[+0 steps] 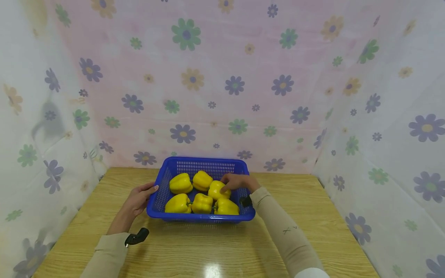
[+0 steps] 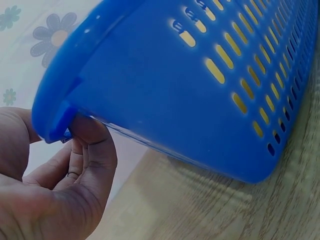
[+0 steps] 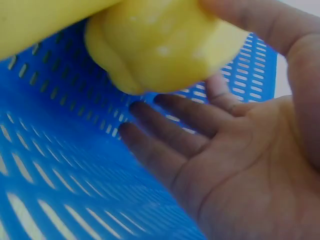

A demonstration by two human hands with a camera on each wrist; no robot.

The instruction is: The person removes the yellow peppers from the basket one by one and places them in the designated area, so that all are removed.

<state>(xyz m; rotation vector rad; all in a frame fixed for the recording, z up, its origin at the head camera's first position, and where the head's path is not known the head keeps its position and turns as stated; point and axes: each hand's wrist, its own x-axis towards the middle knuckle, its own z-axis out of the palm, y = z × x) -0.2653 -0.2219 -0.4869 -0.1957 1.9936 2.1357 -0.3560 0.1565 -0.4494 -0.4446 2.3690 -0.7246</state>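
A blue plastic basket (image 1: 201, 217) with slotted walls holds several yellow bell peppers, among them a front left pepper (image 1: 177, 204) and a back left pepper (image 1: 180, 183). My left hand (image 1: 136, 200) grips the basket's left rim, its fingers curled under the lip in the left wrist view. Inside the basket's right side, my right hand (image 1: 240, 180) holds a yellow bell pepper (image 1: 216, 190) between thumb and index finger. In the right wrist view that pepper (image 3: 155, 47) shows close up, with the other fingers spread out below it.
The basket stands on a wood-grain table (image 1: 180, 251) near its back edge. A flower-print curtain (image 1: 215, 96) rises behind the table and along both sides. Another yellow pepper (image 3: 45, 22) crosses the upper left of the right wrist view.
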